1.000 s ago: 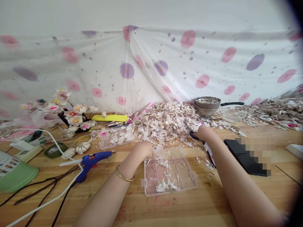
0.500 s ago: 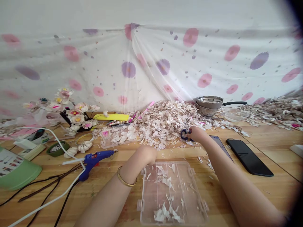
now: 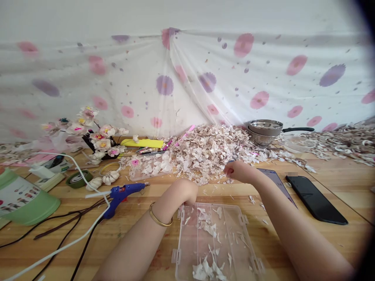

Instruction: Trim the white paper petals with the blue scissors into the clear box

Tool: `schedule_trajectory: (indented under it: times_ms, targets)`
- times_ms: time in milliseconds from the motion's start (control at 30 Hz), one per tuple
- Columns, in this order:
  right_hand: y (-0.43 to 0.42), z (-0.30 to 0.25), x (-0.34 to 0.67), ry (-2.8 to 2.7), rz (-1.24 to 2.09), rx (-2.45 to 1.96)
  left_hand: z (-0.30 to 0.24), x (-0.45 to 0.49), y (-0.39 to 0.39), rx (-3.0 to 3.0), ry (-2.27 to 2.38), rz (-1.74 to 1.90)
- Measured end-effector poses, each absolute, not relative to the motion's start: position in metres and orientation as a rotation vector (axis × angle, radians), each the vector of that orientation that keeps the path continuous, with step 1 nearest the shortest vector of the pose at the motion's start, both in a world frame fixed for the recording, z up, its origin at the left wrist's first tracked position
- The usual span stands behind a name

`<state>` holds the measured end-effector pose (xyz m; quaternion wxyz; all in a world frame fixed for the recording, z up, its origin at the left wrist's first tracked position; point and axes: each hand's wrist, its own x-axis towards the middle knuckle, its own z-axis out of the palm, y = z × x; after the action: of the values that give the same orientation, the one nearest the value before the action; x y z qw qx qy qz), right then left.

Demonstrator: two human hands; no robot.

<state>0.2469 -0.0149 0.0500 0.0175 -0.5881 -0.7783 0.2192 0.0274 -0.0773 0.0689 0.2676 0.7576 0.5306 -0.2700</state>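
Clear box: the divided plastic box (image 3: 186,244) lay nearest, flat on the wooden table (image 3: 227,193), with pale flakes (image 3: 206,269) scattered inside.
Left hand: the left hand (image 3: 188,192) bent down at the box's far left corner, fingers mostly hidden; I could not tell how open it was or whether it gripped anything.
Glue gun: the blue glue gun (image 3: 121,194) lay left of that arm.
Phone: a black phone (image 3: 318,201) lay right of the right arm.
Right hand: the right hand (image 3: 236,171) was loosely curled at the heap's near edge, a dark blue bit (image 3: 231,161) just beyond; its hold was unclear.
Heap: the pale heap (image 3: 205,150) rose behind both hands.
Bowls: metal bowls (image 3: 265,130) stood right of it.
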Motion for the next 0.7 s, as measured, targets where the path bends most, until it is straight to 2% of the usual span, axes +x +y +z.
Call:
schedule_trajectory:
  times_ms: [133,233,400,700]
  targets:
    - [-0.03,0.047,0.226,-2.485,0.908,-1.466,0.063,0.026,-0.076,1.928,1.393,-0.755]
    - [-0.038,0.041,0.207,-2.469,0.908,-1.313,0.062,0.021,-0.073,1.846,1.347,-0.746]
    - [-0.037,0.022,0.189,-2.433,0.707,-1.4,0.066,0.002,-0.062,1.843,1.325,-0.615]
    - [-0.03,0.012,0.191,-2.39,0.658,-1.471,0.056,-0.008,-0.04,2.185,1.538,0.002]
